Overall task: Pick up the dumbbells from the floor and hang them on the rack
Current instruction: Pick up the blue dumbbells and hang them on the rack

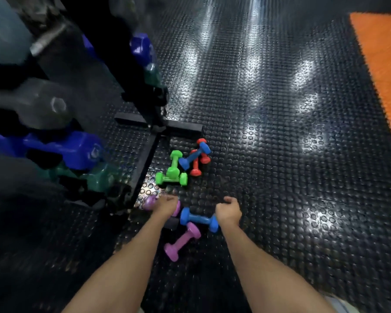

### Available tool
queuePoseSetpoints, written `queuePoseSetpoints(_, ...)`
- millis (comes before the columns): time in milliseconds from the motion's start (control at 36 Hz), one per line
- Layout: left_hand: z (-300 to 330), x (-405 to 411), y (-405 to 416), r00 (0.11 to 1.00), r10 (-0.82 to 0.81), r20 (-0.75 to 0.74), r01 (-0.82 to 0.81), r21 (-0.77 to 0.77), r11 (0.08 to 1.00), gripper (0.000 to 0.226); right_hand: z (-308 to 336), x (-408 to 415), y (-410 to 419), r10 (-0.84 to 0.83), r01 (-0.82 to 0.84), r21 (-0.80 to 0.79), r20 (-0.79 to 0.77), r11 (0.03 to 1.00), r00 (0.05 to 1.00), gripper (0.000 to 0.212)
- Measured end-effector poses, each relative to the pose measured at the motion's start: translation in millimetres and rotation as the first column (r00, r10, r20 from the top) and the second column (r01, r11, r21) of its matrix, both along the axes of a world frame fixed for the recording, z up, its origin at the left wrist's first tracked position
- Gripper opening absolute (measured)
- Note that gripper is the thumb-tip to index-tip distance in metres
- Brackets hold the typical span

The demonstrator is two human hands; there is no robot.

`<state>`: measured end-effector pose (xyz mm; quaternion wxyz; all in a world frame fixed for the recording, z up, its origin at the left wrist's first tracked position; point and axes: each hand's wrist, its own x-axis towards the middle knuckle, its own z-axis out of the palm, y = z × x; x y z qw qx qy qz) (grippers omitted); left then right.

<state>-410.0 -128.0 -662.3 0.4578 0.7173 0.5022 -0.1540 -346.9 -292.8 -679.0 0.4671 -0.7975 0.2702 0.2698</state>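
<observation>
Small coloured dumbbells lie on the black studded floor beside the rack [145,159]. My left hand [165,205] is down over the handle of a purple dumbbell [149,202], whose ends show on either side of the hand. My right hand [228,210] hovers with loosely curled fingers and holds nothing, just above the right end of a blue dumbbell [198,219]. A second purple dumbbell [182,241] lies between my forearms. Farther off are two green dumbbells [172,175], and another blue dumbbell [194,155] lies across red dumbbells [195,168].
The black rack stands at the left, blurred, carrying larger blue dumbbells [77,150], teal and grey ones. Its cross-shaped foot reaches toward the green pair. An orange mat [384,64] lies at the far right. Shiny studded floor fills the middle and right.
</observation>
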Motion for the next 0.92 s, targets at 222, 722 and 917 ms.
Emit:
queuePoseSetpoints(222,-143.0,17.4,-1.0,0.996,-0.029,0.084,0.033,-0.049,0.998,0.010,-133.9,1.6,3.2,-0.014,0.010,-0.081,-0.058,0.997,0.998,0.063)
queuePoseSetpoints(722,-223.2,31.9,-40.0,0.835,-0.384,-0.395,0.497,0.240,0.834,0.056,-225.5,-20.0,26.7,-0.015,-0.028,-0.235,-0.179,0.972,0.984,0.079)
queuePoseSetpoints(917,-240.8,29.6,-42.0,0.892,-0.247,-0.378,0.400,0.408,0.820,0.038,-228.6,-19.5,28.9,-0.091,0.043,-0.213,-0.224,0.976,0.970,0.077)
